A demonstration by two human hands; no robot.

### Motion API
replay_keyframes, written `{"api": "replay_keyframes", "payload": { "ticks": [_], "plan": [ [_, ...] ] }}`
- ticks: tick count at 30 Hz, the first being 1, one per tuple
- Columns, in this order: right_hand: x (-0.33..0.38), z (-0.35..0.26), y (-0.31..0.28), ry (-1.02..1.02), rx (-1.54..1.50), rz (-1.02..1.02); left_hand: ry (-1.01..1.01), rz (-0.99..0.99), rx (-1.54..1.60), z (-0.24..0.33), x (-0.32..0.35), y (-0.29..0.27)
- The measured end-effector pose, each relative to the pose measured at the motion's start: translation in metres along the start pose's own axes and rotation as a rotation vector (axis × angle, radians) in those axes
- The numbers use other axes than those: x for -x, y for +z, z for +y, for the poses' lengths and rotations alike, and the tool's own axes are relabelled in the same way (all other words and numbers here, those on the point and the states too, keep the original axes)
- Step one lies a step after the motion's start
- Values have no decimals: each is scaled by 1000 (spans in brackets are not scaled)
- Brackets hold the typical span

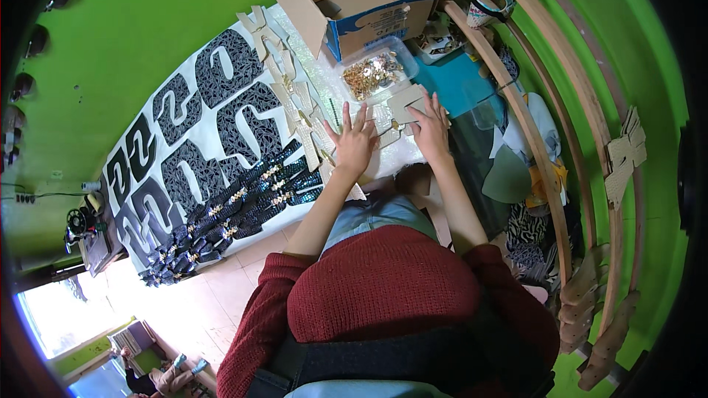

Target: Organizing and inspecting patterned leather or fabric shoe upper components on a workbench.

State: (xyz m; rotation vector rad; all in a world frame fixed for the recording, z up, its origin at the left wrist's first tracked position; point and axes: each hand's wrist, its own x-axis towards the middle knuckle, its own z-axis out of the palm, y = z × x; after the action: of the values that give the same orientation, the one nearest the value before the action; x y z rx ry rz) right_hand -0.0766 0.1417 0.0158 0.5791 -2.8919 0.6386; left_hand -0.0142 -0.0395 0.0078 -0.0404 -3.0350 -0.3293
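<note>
My left hand [355,144] lies palm down on the table with its fingers spread, touching the beige textured straps there. To its right, my right hand [432,131] rests with fingers stretched out over a beige strap piece [403,102], which has a small gold-coloured fitting near it. Part of that piece is hidden under my fingers. Just beyond both hands stands a clear plastic tub [410,63] holding many small shiny gold fittings [371,76]. More beige straps with gold fittings [295,99] lie in a row left of my left hand.
An open cardboard box [306,11] stands behind the tub. Black patterned cutouts [249,124] and a heap of dark sequined straps [243,203] cover the table to the left. Curved wooden rails [527,125] rise on the right. A seated person [166,379] is partly visible lower left.
</note>
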Motion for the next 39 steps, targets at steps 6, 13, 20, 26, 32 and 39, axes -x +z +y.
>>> {"api": "replay_keyframes", "payload": {
  "ticks": [6,13,20,26,32,39],
  "plan": [
    [-5,3,-3,-7,-100,2,-37,28,93,1,1,-8],
    [5,-2,5,-160,-127,172,-73,29,106,7,2,-5],
    [15,-21,6,-144,-75,172,-98,106,142,11,3,1],
    [14,-10,13,-175,-107,191,-89,143,163,8,6,-1],
    [17,-11,10,-226,-139,186,-90,111,231,9,10,0],
    [21,-6,7,-276,-217,297,-27,187,386,17,-8,5]
  ]
}}
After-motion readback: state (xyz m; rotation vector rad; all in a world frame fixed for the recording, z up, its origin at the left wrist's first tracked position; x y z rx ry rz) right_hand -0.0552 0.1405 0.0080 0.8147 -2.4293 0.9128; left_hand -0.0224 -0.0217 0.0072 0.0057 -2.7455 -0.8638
